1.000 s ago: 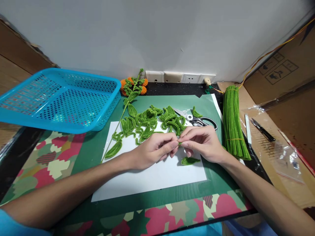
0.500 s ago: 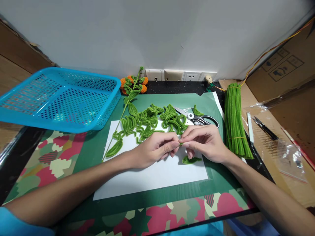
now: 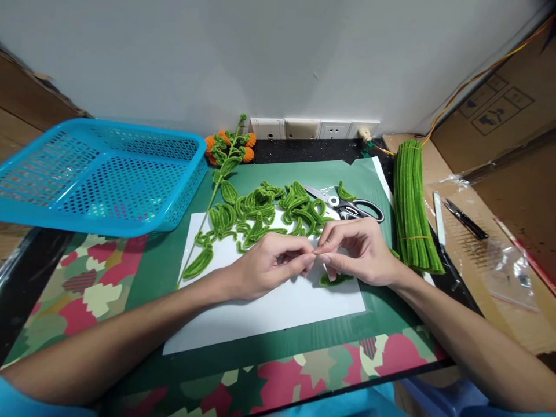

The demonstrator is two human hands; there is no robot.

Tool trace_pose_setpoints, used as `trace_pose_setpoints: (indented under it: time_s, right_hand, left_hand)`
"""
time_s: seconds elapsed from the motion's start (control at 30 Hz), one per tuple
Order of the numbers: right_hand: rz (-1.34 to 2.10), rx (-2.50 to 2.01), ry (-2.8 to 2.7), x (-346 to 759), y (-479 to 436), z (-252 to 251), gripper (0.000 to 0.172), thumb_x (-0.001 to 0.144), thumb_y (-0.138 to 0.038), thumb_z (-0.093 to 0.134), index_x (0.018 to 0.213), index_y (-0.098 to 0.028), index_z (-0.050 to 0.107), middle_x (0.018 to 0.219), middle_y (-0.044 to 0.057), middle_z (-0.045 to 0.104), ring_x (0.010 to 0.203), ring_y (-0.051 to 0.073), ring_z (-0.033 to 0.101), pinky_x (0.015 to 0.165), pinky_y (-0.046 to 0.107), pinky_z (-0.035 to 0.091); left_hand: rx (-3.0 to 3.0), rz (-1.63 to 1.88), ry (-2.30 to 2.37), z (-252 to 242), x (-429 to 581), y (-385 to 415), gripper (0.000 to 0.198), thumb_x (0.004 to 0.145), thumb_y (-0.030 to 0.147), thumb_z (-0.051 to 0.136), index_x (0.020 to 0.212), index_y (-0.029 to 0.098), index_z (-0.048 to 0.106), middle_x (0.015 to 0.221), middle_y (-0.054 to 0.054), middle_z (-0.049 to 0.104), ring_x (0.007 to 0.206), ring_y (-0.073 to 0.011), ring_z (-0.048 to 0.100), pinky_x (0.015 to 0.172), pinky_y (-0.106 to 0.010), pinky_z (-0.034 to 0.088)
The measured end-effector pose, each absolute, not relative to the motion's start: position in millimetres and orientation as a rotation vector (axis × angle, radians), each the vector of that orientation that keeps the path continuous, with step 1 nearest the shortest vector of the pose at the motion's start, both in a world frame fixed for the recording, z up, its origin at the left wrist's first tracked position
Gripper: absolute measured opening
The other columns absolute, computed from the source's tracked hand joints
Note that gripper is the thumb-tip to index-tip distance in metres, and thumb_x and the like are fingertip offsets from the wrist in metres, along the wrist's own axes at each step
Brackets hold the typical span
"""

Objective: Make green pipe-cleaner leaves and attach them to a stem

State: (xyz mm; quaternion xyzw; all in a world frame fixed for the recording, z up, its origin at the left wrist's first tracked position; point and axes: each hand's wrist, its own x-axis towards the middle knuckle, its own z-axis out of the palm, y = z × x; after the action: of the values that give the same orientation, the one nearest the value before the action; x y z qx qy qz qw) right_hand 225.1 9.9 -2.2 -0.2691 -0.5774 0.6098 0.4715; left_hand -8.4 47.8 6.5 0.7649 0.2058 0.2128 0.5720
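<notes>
My left hand [image 3: 278,263] and my right hand [image 3: 358,249] meet fingertip to fingertip over the white paper [image 3: 269,313]. Both are closed in a pinch on a green pipe cleaner, which the fingers hide almost entirely. A bit of green [image 3: 394,253] shows past the back of my right hand; whether it belongs to the held piece I cannot tell. Just below the right fingers lies a green leaf shape [image 3: 336,280] bent from pipe cleaner. Behind the hands is a heap of similar green leaves [image 3: 260,205]. Scissors [image 3: 351,207] lie beyond my right hand.
A blue basket [image 3: 185,191] stands at the left. Beside it leans a green stem [image 3: 212,197] with orange flowers [image 3: 248,154]. At the right are a bundle of green pipe cleaners [image 3: 410,202], a white-handled tool [image 3: 438,217], black pliers [image 3: 467,220] and a plastic bag [image 3: 510,272].
Both hands stay pinched together, with small finger shifts; the green between the fingertips is now less visible. A green tip has appeared behind my right hand. The whole view has shifted slightly.
</notes>
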Motion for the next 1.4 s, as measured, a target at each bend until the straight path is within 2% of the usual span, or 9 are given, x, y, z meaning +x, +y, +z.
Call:
trace_pose_setpoints:
  time_s: [0.13, 0.3, 1.0, 1.4]
  right_hand:
    - [1.556, -0.647, -1.397, 228.1, 13.7, -1.7, 0.011, 0.09, -0.011, 0.083, 0.099, -0.016, 0.086, 0.093, 0.004, 0.075, 0.06, 0.011, 0.074, 0.054, 0.021, 0.062]
    - [1.561, -0.653, -1.409, 230.3, 14.4, 0.0, 0.009, 0.091, -0.014, 0.084, 0.099, -0.016, 0.087, 0.092, 0.006, 0.077, 0.06, 0.012, 0.075, 0.052, 0.021, 0.061]
    - [1.638, -0.664, -1.375, 231.0, 15.6, 3.3, 0.006, 0.09, -0.014, 0.085, 0.096, -0.014, 0.086, 0.084, 0.004, 0.075, 0.06, 0.011, 0.074, 0.054, 0.02, 0.061]
    - [1.649, -0.645, -1.346, 229.8, 16.6, 0.1, 0.008, 0.089, -0.014, 0.085, 0.097, -0.014, 0.085, 0.086, 0.004, 0.074, 0.06, 0.011, 0.074, 0.053, 0.02, 0.06]
  left_hand:
    - [1.711, 0.452, 0.53, 6.8, -8.9, 47.1, 0.034, 0.11, 0.037, 0.056, 0.086, 0.014, 0.066, 0.068, 0.001, 0.061, 0.057, -0.0086, 0.055, 0.055, -0.019, 0.043]
    - [1.625, 0.39, 0.558, 5.0, -10.7, 47.1, 0.04, 0.111, 0.046, 0.054, 0.089, 0.015, 0.065, 0.071, 0.0, 0.061, 0.055, -0.009, 0.053, 0.052, -0.021, 0.042]
    - [1.616, 0.358, 0.537, 2.4, -10.6, 48.1, 0.041, 0.111, 0.047, 0.054, 0.089, 0.015, 0.065, 0.072, 0.0, 0.063, 0.057, -0.0088, 0.056, 0.055, -0.021, 0.044]
    - [1.584, 0.362, 0.556, 5.3, -9.4, 48.0, 0.044, 0.111, 0.049, 0.054, 0.087, 0.014, 0.065, 0.072, 0.0, 0.061, 0.057, -0.0087, 0.056, 0.055, -0.021, 0.044]
